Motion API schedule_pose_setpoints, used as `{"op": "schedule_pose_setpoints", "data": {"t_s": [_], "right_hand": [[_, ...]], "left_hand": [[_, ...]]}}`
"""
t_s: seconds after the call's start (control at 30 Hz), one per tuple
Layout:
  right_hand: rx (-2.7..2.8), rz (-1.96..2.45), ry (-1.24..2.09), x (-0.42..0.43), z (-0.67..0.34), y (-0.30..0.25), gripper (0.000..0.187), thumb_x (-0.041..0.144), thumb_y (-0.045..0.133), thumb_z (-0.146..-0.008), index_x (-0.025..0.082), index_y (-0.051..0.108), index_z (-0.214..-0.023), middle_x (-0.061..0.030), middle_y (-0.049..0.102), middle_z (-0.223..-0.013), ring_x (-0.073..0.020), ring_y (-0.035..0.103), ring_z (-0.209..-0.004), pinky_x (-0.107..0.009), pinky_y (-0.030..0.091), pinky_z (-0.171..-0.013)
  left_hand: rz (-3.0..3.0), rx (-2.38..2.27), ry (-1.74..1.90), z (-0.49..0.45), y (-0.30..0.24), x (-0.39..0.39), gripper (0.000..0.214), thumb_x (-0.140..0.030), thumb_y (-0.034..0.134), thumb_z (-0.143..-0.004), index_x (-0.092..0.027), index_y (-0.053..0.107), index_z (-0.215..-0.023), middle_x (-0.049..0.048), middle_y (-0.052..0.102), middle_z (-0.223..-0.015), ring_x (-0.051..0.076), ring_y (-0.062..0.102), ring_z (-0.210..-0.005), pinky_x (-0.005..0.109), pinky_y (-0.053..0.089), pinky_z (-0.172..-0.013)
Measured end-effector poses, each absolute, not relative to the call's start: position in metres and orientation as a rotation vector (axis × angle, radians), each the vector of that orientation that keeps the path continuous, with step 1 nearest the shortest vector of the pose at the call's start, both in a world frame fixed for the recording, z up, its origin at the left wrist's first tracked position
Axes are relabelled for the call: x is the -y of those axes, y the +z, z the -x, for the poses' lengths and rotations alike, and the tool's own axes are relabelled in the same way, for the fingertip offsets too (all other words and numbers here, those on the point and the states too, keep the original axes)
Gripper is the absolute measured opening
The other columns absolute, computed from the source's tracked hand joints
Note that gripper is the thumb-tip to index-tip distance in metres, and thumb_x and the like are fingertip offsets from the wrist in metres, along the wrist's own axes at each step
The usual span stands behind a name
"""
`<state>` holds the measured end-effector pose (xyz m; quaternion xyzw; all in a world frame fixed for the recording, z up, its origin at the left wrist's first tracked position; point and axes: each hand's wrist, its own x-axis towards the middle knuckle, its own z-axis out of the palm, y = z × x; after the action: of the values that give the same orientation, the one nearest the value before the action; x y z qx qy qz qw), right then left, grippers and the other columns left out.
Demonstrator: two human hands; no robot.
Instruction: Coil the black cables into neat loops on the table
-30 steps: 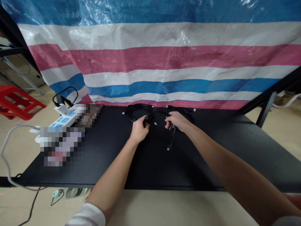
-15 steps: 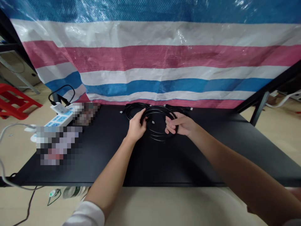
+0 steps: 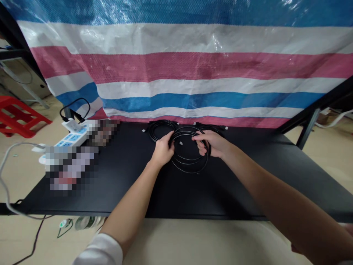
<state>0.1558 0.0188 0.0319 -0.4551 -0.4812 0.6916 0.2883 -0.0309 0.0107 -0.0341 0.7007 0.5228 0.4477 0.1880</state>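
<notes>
A coil of black cable [image 3: 185,172] is held between my two hands over the middle of the black table [image 3: 121,180]. My left hand [image 3: 163,149] grips the coil's left side, thumb on top. On the opposite side my right hand [image 3: 212,142] has its fingers wrapped around the loops. The lower loops hang toward the tabletop; whether they touch it I cannot tell. A small light-coloured connector end [image 3: 181,143] shows inside the ring. Behind my left hand lies another coiled black cable [image 3: 154,129], and a further black cable [image 3: 213,128] lies behind my right hand, partly covered by it.
A white power strip [image 3: 72,138] with plugs sits at the table's left, beside blurred-out items [image 3: 74,171]. A striped plastic sheet [image 3: 193,66] hangs along the back edge. A red stool [image 3: 22,117] stands on the floor at left. A grey cord [image 3: 5,184] droops at the left corner.
The held coil has tipped, and its lower loops have dropped and spread nearer to me. Both hands keep their hold, with the right fingers shifted slightly. The view has moved a little.
</notes>
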Motion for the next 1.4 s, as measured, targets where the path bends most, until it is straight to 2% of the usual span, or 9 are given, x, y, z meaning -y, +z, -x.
{"op": "schedule_pose_setpoints", "data": {"t_s": [0.13, 0.27, 0.47, 0.67, 0.87, 1.03, 1.2, 1.3, 1.4], "right_hand": [[1.337, 1.204, 1.854, -0.017, -0.153, 0.035, 0.017, 0.027, 0.058, -0.077, 0.017, 0.056, -0.09, 0.0097, 0.043, -0.035, -0.0096, 0.038, -0.028, -0.024, 0.044, -0.036], [1.338, 1.201, 1.865, -0.019, -0.152, 0.035, 0.02, 0.035, 0.051, -0.084, 0.016, 0.057, -0.081, 0.0078, 0.043, -0.034, -0.0103, 0.039, -0.027, -0.026, 0.047, -0.037], [1.187, 1.297, 1.909, -0.022, -0.149, 0.036, 0.018, 0.02, 0.051, -0.078, 0.014, 0.055, -0.062, -0.0022, 0.057, -0.045, -0.0106, 0.051, -0.035, -0.02, 0.041, -0.035], [1.204, 1.231, 1.765, -0.022, -0.144, 0.033, 0.012, 0.027, 0.056, -0.079, 0.017, 0.053, -0.072, 0.0081, 0.041, -0.032, -0.0053, 0.029, -0.023, -0.016, 0.023, -0.028], [1.241, 1.3, 1.758, -0.023, -0.141, 0.035, 0.02, 0.02, 0.058, -0.076, 0.015, 0.05, -0.058, 0.0029, 0.048, -0.04, -0.0047, 0.037, -0.028, -0.016, 0.025, -0.029], [1.253, 1.344, 1.859, -0.023, -0.137, 0.04, 0.035, 0.017, 0.044, -0.082, 0.017, 0.042, -0.047, 0.0043, 0.038, -0.033, -0.0047, 0.032, -0.025, -0.017, 0.02, -0.028], [1.271, 1.256, 1.819, -0.025, -0.139, 0.034, 0.038, 0.024, 0.053, -0.081, 0.019, 0.039, -0.047, 0.007, 0.034, -0.033, -0.003, 0.028, -0.027, -0.016, 0.023, -0.03], [1.313, 1.205, 1.84, -0.027, -0.142, 0.031, 0.037, 0.022, 0.054, -0.078, 0.019, 0.038, -0.044, 0.0055, 0.036, -0.033, -0.0037, 0.031, -0.028, -0.016, 0.024, -0.03], [1.38, 1.239, 1.83, -0.029, -0.141, 0.031, 0.033, 0.02, 0.055, -0.075, 0.018, 0.042, -0.045, 0.0034, 0.042, -0.036, -0.0055, 0.038, -0.03, -0.017, 0.027, -0.031]], "left_hand": [[-1.763, -1.504, 1.253, 0.027, -0.033, -0.01, 0.042, -0.009, 0.053, -0.075, -0.017, 0.059, -0.116, 0.0066, 0.071, -0.096, 0.016, 0.068, -0.073, 0.029, 0.056, -0.074], [-1.646, -1.498, 1.233, 0.026, -0.03, -0.009, 0.04, -0.008, 0.053, -0.075, -0.015, 0.06, -0.113, 0.0032, 0.071, -0.079, 0.012, 0.063, -0.053, 0.026, 0.055, -0.061], [-1.603, -1.523, 1.285, 0.027, -0.028, -0.01, 0.032, -0.006, 0.054, -0.073, -0.016, 0.064, -0.102, 0.0026, 0.072, -0.081, 0.011, 0.062, -0.052, 0.022, 0.053, -0.057], [-1.589, -1.552, 1.249, 0.027, -0.026, -0.009, 0.024, -0.011, 0.054, -0.077, -0.016, 0.065, -0.098, 0.0007, 0.068, -0.066, 0.013, 0.063, -0.052, 0.024, 0.052, -0.057], [-1.592, -1.553, 1.287, 0.027, -0.03, -0.012, 0.025, -0.009, 0.058, -0.073, -0.018, 0.065, -0.096, 0.003, 0.072, -0.079, 0.016, 0.067, -0.068, 0.028, 0.054, -0.069], [-1.598, -1.531, 1.32, 0.028, -0.033, -0.014, 0.027, -0.009, 0.061, -0.071, -0.017, 0.065, -0.097, 0.0059, 0.072, -0.091, 0.019, 0.068, -0.077, 0.032, 0.054, -0.077], [-1.594, -1.469, 1.335, 0.029, -0.032, -0.014, 0.034, -0.005, 0.064, -0.066, -0.017, 0.065, -0.098, 0.0062, 0.071, -0.095, 0.019, 0.067, -0.085, 0.034, 0.053, -0.082], [-1.537, -1.454, 1.344, 0.028, -0.032, -0.014, 0.036, -0.004, 0.064, -0.065, -0.017, 0.064, -0.098, 0.0061, 0.07, -0.093, 0.021, 0.066, -0.089, 0.033, 0.054, -0.08], [-1.468, -1.495, 1.296, 0.026, -0.029, -0.012, 0.034, -0.006, 0.062, -0.067, -0.018, 0.063, -0.098, 0.005, 0.069, -0.089, 0.018, 0.067, -0.074, 0.03, 0.055, -0.068]]}}
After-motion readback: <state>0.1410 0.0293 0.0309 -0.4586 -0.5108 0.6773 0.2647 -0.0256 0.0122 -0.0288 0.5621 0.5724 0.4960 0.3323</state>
